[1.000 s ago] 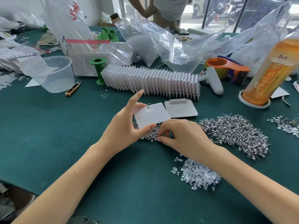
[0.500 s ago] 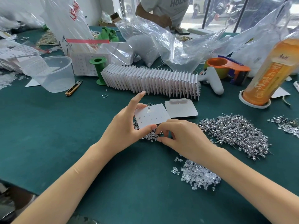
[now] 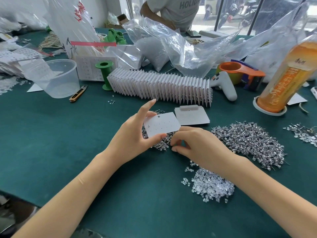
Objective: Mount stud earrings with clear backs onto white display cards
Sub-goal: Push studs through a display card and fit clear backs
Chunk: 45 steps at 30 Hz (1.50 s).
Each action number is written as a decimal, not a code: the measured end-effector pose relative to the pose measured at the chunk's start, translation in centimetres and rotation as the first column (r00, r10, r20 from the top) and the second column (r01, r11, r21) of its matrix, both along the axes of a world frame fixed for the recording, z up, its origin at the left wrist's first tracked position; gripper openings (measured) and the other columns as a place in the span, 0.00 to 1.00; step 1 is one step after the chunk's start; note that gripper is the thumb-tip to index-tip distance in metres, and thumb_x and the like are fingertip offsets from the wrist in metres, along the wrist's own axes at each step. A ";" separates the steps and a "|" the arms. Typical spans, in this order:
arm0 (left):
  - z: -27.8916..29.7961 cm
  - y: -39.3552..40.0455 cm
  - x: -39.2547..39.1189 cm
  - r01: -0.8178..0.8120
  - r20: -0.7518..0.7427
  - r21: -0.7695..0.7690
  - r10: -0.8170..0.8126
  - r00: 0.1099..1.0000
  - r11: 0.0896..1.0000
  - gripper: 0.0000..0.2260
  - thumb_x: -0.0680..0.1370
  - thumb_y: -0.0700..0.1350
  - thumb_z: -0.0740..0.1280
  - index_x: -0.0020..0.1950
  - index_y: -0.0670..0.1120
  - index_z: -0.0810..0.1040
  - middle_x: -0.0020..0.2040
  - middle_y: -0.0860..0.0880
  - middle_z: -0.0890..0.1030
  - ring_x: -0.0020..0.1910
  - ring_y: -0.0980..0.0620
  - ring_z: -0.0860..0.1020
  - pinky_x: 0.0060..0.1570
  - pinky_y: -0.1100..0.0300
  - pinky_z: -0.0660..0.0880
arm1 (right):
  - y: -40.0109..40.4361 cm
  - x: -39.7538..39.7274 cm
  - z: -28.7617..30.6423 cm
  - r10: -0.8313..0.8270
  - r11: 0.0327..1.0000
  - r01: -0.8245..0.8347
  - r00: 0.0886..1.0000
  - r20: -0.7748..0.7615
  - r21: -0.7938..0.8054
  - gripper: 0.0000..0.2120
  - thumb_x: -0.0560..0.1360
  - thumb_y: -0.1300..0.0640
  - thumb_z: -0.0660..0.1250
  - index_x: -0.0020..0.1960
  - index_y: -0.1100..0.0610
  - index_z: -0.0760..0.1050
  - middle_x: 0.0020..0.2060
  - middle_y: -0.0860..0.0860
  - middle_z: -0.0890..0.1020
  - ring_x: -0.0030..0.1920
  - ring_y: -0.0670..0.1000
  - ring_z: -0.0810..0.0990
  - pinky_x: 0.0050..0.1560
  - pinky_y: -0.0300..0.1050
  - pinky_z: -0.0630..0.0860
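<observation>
My left hand (image 3: 135,134) holds a white display card (image 3: 163,124) by its left edge, thumb below and fingers behind, index finger raised. The card has rows of small holes and one stud near its left side. My right hand (image 3: 197,143) sits just right of and below the card, fingers curled, fingertips pinched together over a small heap of stud earrings (image 3: 161,143); whether a stud is between them is too small to tell. A large pile of stud earrings (image 3: 248,141) lies to the right. Clear backs (image 3: 211,186) form a pile near my right forearm.
Blank cards (image 3: 192,115) lie behind the held one, a long row of standing filled cards (image 3: 159,86) beyond. A clear tub (image 3: 53,78), green spool (image 3: 104,74), snips (image 3: 78,94), white controller (image 3: 224,86), tape dispenser (image 3: 241,73), orange bottle (image 3: 288,76), plastic bags. A person stands across the table.
My right hand has shifted slightly down and its fingertips have drawn together at the small stud heap. The left hand and card have barely moved.
</observation>
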State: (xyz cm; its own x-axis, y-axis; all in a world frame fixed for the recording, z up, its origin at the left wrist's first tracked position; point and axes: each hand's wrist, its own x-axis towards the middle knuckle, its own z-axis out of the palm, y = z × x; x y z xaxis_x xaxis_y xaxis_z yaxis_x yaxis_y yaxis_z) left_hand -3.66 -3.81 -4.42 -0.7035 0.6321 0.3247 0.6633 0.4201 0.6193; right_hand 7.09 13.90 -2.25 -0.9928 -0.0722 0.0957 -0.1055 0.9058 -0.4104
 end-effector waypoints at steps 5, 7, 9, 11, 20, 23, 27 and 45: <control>0.0 0.0 0.0 0.004 0.006 -0.012 -0.003 1.000 1.000 0.39 0.68 0.62 0.71 0.73 0.64 0.53 0.61 0.60 0.76 0.61 0.62 0.71 0.55 0.79 0.61 | -0.3 0.1 0.2 0.044 0.997 -0.042 0.998 -0.034 0.060 0.04 0.77 0.55 0.66 0.50 0.52 0.79 0.45 0.45 0.78 0.45 0.48 0.76 0.45 0.42 0.70; 0.1 0.1 0.1 0.008 0.009 -0.009 -0.008 1.000 1.000 0.39 0.67 0.65 0.69 0.73 0.64 0.54 0.61 0.60 0.76 0.60 0.64 0.71 0.55 0.80 0.61 | -0.2 0.3 0.5 0.029 0.999 -0.028 0.997 -0.075 0.016 0.03 0.77 0.56 0.67 0.48 0.52 0.79 0.39 0.41 0.77 0.42 0.46 0.76 0.42 0.40 0.69; 0.1 0.2 0.3 0.016 0.019 -0.006 -0.016 1.000 1.000 0.39 0.66 0.66 0.68 0.73 0.64 0.54 0.60 0.61 0.76 0.59 0.69 0.70 0.55 0.81 0.60 | 0.3 0.3 1.0 -0.016 0.984 -0.004 0.994 -0.112 -0.179 0.02 0.75 0.58 0.69 0.44 0.51 0.80 0.31 0.38 0.76 0.34 0.41 0.74 0.37 0.33 0.66; 0.2 0.2 0.4 0.041 0.031 -0.011 -0.040 0.999 0.999 0.39 0.67 0.65 0.70 0.73 0.65 0.53 0.60 0.62 0.75 0.59 0.71 0.68 0.55 0.81 0.60 | 0.7 0.0 1.4 -0.055 0.928 -0.007 0.986 -0.156 -0.373 0.06 0.74 0.60 0.71 0.41 0.50 0.79 0.29 0.36 0.77 0.30 0.40 0.73 0.34 0.29 0.67; 0.3 0.6 1.7 0.180 0.078 -0.027 -0.177 0.981 0.983 0.40 0.67 0.62 0.72 0.73 0.66 0.53 0.60 0.64 0.76 0.63 0.66 0.71 0.60 0.77 0.62 | -0.1 -1.0 0.4 -0.142 0.809 0.039 0.981 -0.131 -0.587 0.08 0.72 0.63 0.72 0.39 0.50 0.80 0.27 0.37 0.77 0.26 0.40 0.70 0.30 0.28 0.65; 0.4 0.6 1.8 0.189 0.072 -0.029 -0.187 0.980 0.982 0.40 0.67 0.62 0.72 0.73 0.67 0.52 0.61 0.63 0.76 0.64 0.65 0.71 0.61 0.76 0.62 | -0.2 -1.1 0.3 -0.153 0.821 0.049 0.979 -0.138 -0.569 0.07 0.72 0.63 0.72 0.39 0.52 0.81 0.27 0.37 0.78 0.27 0.40 0.71 0.30 0.27 0.66; 0.5 0.6 1.9 0.189 0.068 -0.038 -0.186 0.980 0.981 0.41 0.67 0.61 0.72 0.73 0.67 0.52 0.61 0.62 0.76 0.64 0.63 0.70 0.62 0.74 0.62 | -0.3 -1.1 0.3 -0.140 0.820 0.048 0.983 -0.119 -0.570 0.07 0.72 0.63 0.72 0.39 0.52 0.81 0.27 0.37 0.78 0.27 0.39 0.71 0.30 0.27 0.66; 0.9 1.0 2.5 0.217 0.075 0.046 -0.220 0.973 0.975 0.43 0.67 0.59 0.74 0.74 0.65 0.50 0.60 0.65 0.76 0.64 0.65 0.71 0.61 0.77 0.60 | 0.8 -0.3 1.4 -0.191 0.893 0.088 0.962 -0.196 -0.442 0.06 0.72 0.48 0.71 0.49 0.44 0.79 0.45 0.38 0.79 0.45 0.39 0.75 0.45 0.32 0.69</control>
